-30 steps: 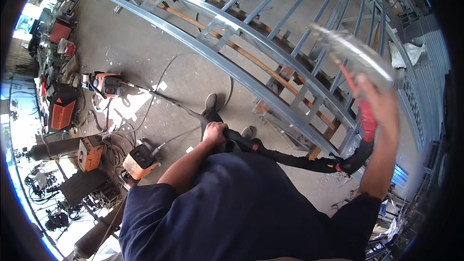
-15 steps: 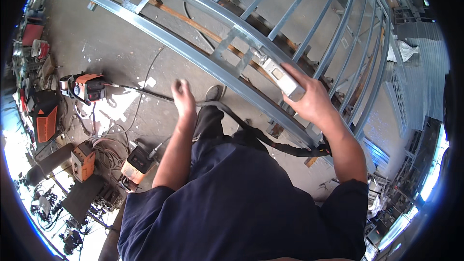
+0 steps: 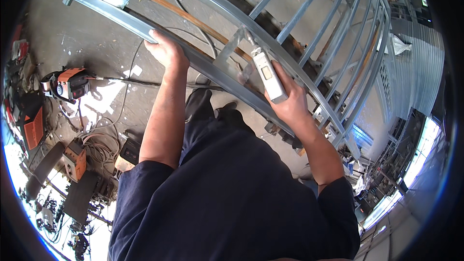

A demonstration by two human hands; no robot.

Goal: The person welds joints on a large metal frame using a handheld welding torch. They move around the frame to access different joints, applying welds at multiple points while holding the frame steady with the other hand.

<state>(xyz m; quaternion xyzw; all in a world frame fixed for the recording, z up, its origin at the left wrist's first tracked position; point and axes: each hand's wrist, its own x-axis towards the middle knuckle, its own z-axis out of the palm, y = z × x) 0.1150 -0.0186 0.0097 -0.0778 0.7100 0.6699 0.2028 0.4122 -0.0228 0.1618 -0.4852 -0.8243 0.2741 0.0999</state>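
Note:
My left hand [image 3: 167, 52] is closed on the near rail [image 3: 208, 69] of a galvanized metal frame; some of its fingers are hidden. In my right hand [image 3: 292, 102] is a pale, box-shaped hand tool [image 3: 267, 76] with a small window in its side and a narrow front end. I cannot make out its exact kind. Its front end points away from me, at the joint where a flat crosspiece [image 3: 231, 48] meets the curved inner rail [image 3: 265, 39]. The crosspiece looks hazy there, and whether the tool touches it is unclear.
Thin parallel bars [image 3: 287, 30] fill the frame beyond the inner rail. An orange and black machine [image 3: 72, 84] stands on the floor at left, with a dark cable running from it. Coiled hoses [image 3: 102, 147] lie lower left. Corrugated sheet metal [image 3: 421, 63] is at far right.
My left hand has moved forward from free air onto the near rail. The tool in my right hand has shifted left and turned more upright. The whole view has shifted a little.

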